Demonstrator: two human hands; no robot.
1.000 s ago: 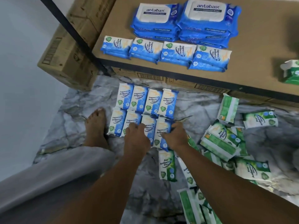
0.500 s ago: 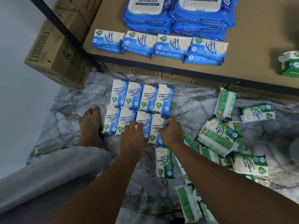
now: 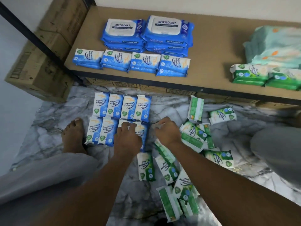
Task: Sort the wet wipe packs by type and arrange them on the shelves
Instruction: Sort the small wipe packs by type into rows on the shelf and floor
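Note:
Two rows of small blue-and-white fragrance-free wipe packs [image 3: 122,106] lie side by side on the marble floor. My left hand [image 3: 127,137] rests flat on the two right packs of the near row. My right hand [image 3: 166,131] hovers just right of that row with loosely curled fingers, holding nothing that I can see. Green pine wipe packs [image 3: 192,136] lie scattered on the floor to the right and near me. On the brown shelf board [image 3: 211,54] sit a row of stacked small blue packs [image 3: 130,62], two stacks of large blue Antabax packs [image 3: 146,33] and green packs [image 3: 250,75].
Pale green large packs [image 3: 273,44] are piled at the shelf's right. Cardboard boxes [image 3: 40,62] stand at the left behind a black shelf post [image 3: 40,44], and more boxes lie under the shelf. My bare foot [image 3: 73,136] is beside the blue packs.
My right hand has let go of the rightmost near-row blue pack and moved right. My left hand stays on the packs. The view has tilted up, showing more of the shelf.

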